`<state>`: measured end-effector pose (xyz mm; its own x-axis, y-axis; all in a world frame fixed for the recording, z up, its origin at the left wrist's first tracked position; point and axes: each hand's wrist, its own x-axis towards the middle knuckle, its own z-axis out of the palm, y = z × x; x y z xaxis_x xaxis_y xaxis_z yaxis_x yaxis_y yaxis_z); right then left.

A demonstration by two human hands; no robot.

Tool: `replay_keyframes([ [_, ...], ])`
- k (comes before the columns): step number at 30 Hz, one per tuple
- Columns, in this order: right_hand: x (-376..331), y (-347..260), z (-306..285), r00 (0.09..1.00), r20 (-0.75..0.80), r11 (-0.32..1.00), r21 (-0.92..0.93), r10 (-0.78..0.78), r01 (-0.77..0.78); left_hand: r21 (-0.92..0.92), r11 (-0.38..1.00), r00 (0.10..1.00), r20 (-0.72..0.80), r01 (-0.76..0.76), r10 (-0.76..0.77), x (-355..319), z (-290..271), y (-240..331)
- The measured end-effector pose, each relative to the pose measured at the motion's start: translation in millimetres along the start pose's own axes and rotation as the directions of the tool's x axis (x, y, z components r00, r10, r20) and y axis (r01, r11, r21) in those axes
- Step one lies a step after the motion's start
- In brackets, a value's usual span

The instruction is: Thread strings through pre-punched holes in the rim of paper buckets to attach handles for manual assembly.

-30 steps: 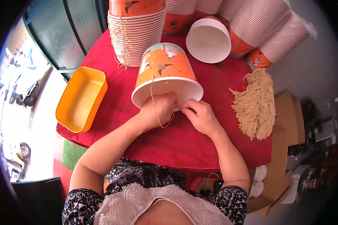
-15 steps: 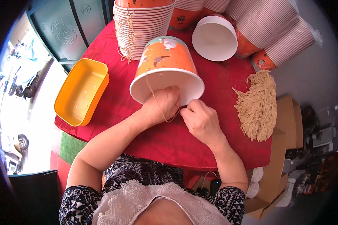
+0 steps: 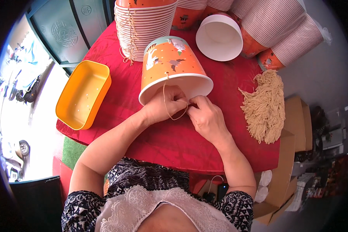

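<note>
An orange paper bucket (image 3: 173, 60) with animal pictures and a white rim lies tilted on the table, its mouth toward me. A thin tan string (image 3: 165, 96) passes through a hole by the rim and hangs in a loop down to my fingers. My left hand (image 3: 166, 103) reaches into the mouth, thumb and fingers pinched where the string's loop runs up; some of its fingertips are hidden. Beside it, at the right part of the rim, my right hand (image 3: 205, 118) is closed on the string, fingertips almost meeting the left thumb.
Nested buckets with strings (image 3: 143, 33) stand behind the left side. Another white-lined bucket (image 3: 219, 38) lies open at the back, beside wrapped bucket stacks (image 3: 274, 27). A yellow tub (image 3: 85, 96) sits left; a bundle of tan strings (image 3: 263, 108) lies right on the red tablecloth (image 3: 154, 145).
The bucket has turned and shifted slightly right, showing more of its pictures and the string's hole. Both hands have moved up a little and remain together at the rim.
</note>
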<state>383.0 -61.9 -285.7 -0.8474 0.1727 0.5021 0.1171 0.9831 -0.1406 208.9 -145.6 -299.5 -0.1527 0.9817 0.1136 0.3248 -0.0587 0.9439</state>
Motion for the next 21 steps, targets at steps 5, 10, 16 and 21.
replay_keyframes([
  [5, 0, 2, 4, 1.0, -0.01, 1.0, -0.002, -0.01, 0.01, -0.141, 0.972, 0.982, 0.038, 0.186, -0.182, -1, -1, 15],
  [10, 3, -1, 3, 0.999, -0.02, 1.0, 0.013, -0.025, 0.025, 0.099, 0.991, 0.993, -0.076, 0.092, -0.085, 0, 3, 6],
  [16, 2, 0, 5, 0.998, -0.052, 0.999, 0.04, -0.027, 0.029, 0.246, 0.964, 0.994, -0.066, 0.098, -0.084, 1, 0, 12],
  [21, -4, 3, 8, 0.986, 0.017, 0.968, 0.185, 0.168, -0.168, 0.27, 0.962, 0.999, 0.024, -0.038, 0.033, -5, 1, 0],
])
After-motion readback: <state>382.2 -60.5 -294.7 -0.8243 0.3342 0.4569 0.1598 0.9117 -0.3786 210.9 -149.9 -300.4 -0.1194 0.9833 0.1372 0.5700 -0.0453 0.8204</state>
